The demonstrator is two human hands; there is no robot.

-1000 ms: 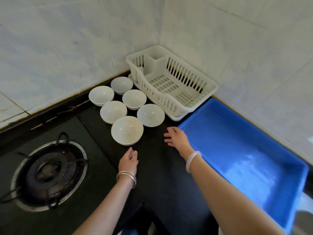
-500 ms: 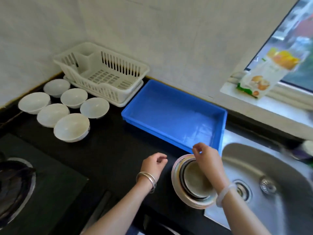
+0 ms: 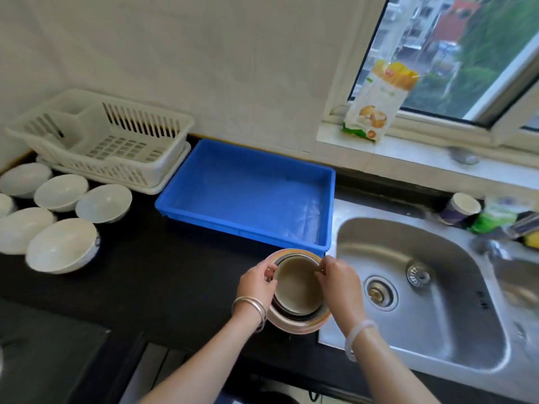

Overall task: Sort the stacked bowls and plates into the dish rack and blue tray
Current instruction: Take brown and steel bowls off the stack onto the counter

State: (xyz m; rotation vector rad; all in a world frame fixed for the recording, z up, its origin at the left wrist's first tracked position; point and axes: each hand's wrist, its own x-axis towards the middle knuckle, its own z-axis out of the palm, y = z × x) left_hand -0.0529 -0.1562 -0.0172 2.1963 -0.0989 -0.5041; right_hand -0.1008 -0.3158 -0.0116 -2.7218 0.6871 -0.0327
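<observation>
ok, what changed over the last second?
Both hands moved from the counter by the white bowls right to the stack. The right hand took its rim first; now the left hand grips it too. Bowls, rack and tray stayed put.

The sink (image 3: 423, 290) is brushed metal, the blue tray (image 3: 328, 205) and white rack (image 3: 151, 167) smooth plastic, the white bowls (image 3: 61, 246) glossy, the counter (image 3: 163, 275) dark and matt.
</observation>
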